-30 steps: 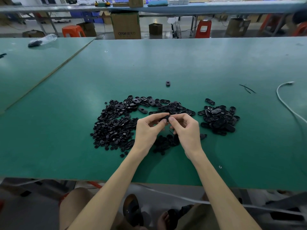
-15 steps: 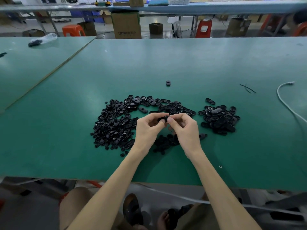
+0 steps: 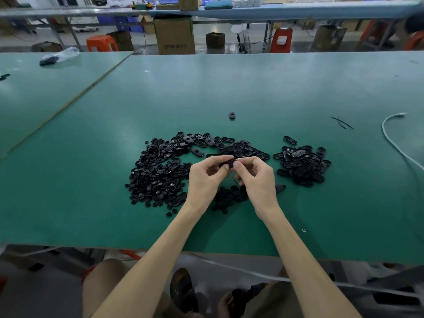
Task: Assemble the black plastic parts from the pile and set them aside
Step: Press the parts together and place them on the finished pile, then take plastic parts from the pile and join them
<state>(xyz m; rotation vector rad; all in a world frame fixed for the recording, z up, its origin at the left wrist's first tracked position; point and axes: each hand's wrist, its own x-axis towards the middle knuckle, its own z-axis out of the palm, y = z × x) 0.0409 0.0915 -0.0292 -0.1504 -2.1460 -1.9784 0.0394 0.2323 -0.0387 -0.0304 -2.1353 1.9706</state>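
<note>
So I had both hands just above the green table (image 3: pixel 229 88), pinching one small black part (image 3: pixel 226 164) between them. My left hand (image 3: pixel 204 177) had it by the thumb and fingertips from the left. My right hand (image 3: pixel 257 177) gripped the other end with thumb and forefinger, the rest of its fingers curled under. I honestly couldn't tell whether it was one piece or two pressed together, since my fingers covered most of it.

The big pile (image 3: pixel 158 173) of loose black bits lay to the left of my hands and ran round behind them. A smaller heap (image 3: pixel 302 166) of oval pieces sat apart on the right. A little clump (image 3: pixel 229 196) lay on the table right under my wrists, and one stray piece (image 3: pixel 232 115) sat alone further out, well away from everything. A white cable (image 3: pixel 390 138) curled along the right edge, with a couple of thin black strips (image 3: pixel 341 122) near it.
</note>
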